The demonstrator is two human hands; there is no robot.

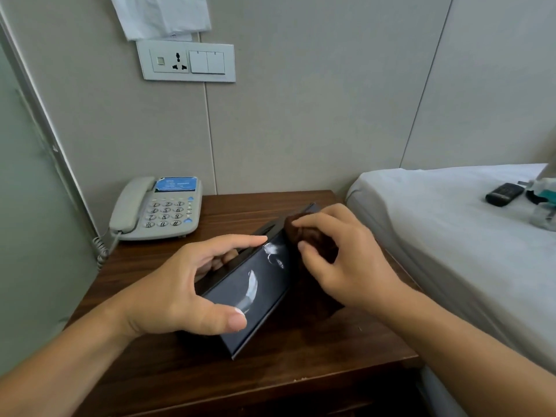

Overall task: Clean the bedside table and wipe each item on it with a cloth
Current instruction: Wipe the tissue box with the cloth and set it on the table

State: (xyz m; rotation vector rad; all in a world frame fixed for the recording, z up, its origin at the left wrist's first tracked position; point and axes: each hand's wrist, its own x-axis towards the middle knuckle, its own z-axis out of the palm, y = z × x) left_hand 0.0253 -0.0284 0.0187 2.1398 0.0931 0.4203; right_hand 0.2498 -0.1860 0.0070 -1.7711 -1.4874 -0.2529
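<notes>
Head view: left hand (183, 293) grips a black box (255, 284) at mid bench (331, 356), thumb near, fingers far. Right hand (346, 266) clutches a brown cloth (307, 236) against the box's far right end. Phone (162, 209) sits far left.

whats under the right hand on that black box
A bunched dark brown cloth sits under the right hand, pressed on the black box near its far top edge. The left hand steadies the box. The box surface beneath the cloth and hand is covered, so it cannot be seen.
</notes>
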